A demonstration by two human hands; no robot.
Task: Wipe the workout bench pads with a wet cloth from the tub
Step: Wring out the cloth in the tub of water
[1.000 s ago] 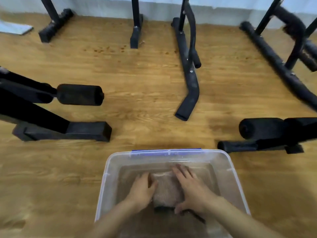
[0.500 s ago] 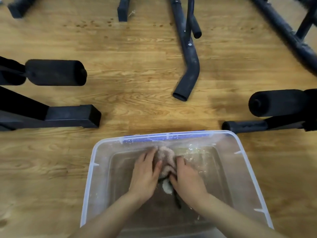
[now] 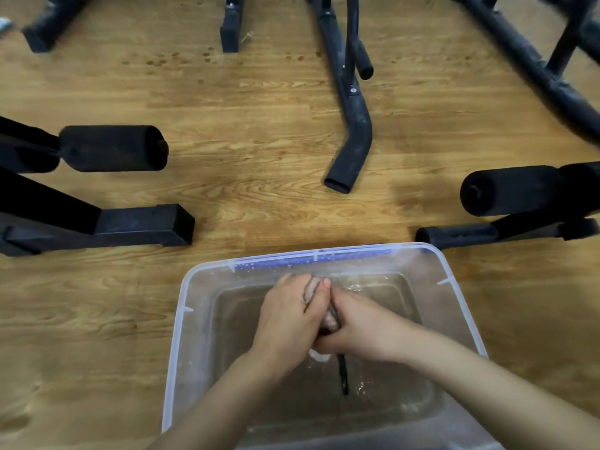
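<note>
Both hands, left hand [image 3: 285, 316] and right hand [image 3: 360, 326], squeeze the cloth [image 3: 329, 321] (bunched) over the tub [image 3: 181, 319].

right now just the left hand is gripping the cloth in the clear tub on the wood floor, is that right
Not just the left. The head view shows the left hand and the right hand both gripping the cloth in the clear tub on the wood floor.

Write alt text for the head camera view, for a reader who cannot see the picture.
The left hand and the right hand squeeze a bunched cloth between them inside a clear plastic tub that holds water, on a wooden floor. Beyond the tub stand black metal bench frames, with the left foam roller pad and the right foam roller pad facing inward.
</note>
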